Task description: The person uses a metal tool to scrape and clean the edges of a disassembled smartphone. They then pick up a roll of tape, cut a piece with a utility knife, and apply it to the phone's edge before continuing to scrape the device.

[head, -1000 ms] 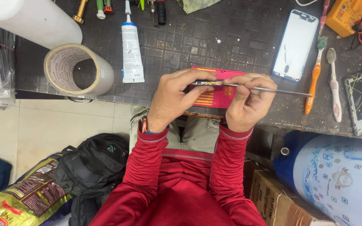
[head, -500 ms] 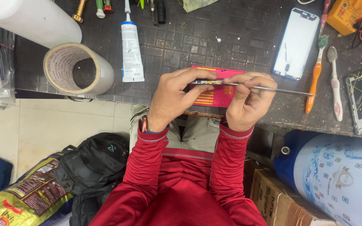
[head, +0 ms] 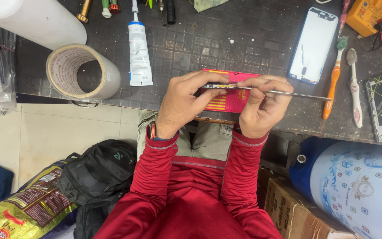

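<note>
Holding a thin edge-on phone (head: pixel 226 86) between both hands, the person keeps it raised just over the near edge of the dark workbench (head: pixel 244 40), above a pink card (head: pixel 226 99) lying flat there. The left hand (head: pixel 182 104) is curled around the phone's left end, thumb and fingertips pinching it steady. The right hand (head: pixel 261 106) is closed on the other end and also grips a slim metal rod (head: pixel 301 94), which runs along the phone and pokes out to the right, apparently laid against its seam. A glue tube (head: pixel 139 48), tape roll (head: pixel 82 71), orange toothbrush (head: pixel 334 82) and white phone frame (head: pixel 313 45) lie within reach.
</note>
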